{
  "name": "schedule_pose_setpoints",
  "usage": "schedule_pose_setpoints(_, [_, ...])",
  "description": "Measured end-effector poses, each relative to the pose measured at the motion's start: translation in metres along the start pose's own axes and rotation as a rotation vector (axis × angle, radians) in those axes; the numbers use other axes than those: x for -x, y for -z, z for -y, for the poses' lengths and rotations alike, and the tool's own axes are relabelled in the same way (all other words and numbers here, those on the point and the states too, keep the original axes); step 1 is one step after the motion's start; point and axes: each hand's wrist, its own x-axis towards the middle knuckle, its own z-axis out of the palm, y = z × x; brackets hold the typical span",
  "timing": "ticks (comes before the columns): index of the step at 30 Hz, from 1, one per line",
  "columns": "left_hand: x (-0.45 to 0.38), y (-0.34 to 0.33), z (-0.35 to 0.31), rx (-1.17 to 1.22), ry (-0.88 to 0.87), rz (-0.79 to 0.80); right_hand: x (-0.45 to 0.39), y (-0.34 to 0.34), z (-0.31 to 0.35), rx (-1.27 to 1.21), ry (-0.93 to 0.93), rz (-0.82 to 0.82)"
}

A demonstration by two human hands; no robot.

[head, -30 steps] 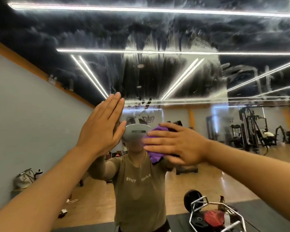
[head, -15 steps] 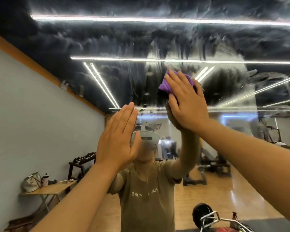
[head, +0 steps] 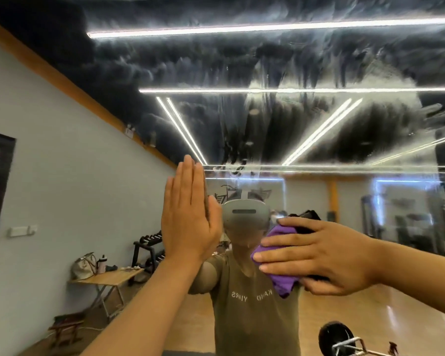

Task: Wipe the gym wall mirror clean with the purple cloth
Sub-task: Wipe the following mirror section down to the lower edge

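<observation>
The wall mirror (head: 293, 124) fills the view, and its upper part is covered with whitish streaks and smears. My left hand (head: 188, 222) lies flat against the glass with its fingers straight and pointing up. To its right, my right hand (head: 326, 255) presses the bunched purple cloth (head: 280, 282) onto the mirror, fingers straight and pointing left. The cloth sticks out past my fingertips and below my palm. My own reflection stands behind both hands.
The mirror reflects a folding table (head: 108, 277) with a bag and a bottle at the left. A dumbbell rack (head: 149, 250) stands behind the table. Gym machines (head: 421, 227) show at the right and a weight plate (head: 335, 339) at the bottom right.
My right hand has swept the cloth from high on the streaked glass down to head height, and its fingers now point left. My left hand has stayed flat on the mirror.
</observation>
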Motion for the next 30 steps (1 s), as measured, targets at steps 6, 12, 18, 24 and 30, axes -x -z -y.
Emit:
schedule_pose_setpoints(6, [0.001,0.0,0.002,-0.006,0.004,0.021,-0.058,0.036,-0.086,0.058,-0.293,-0.137])
schedule_pose_setpoints(12, [0.002,0.001,0.005,-0.013,-0.027,0.032,-0.121,0.067,-0.153,0.015,-0.777,-0.299])
schedule_pose_setpoints(18, [0.002,0.003,0.013,-0.016,-0.074,0.044,-0.129,0.053,-0.13,0.059,-0.761,-0.356])
schedule_pose_setpoints(24, [0.001,0.012,0.02,0.03,-0.083,0.13,-0.092,0.007,-0.024,0.077,-0.482,-0.255])
schedule_pose_setpoints(30, [-0.004,0.031,0.034,0.037,-0.188,0.231,-0.052,-0.019,0.055,0.178,-0.178,-0.017])
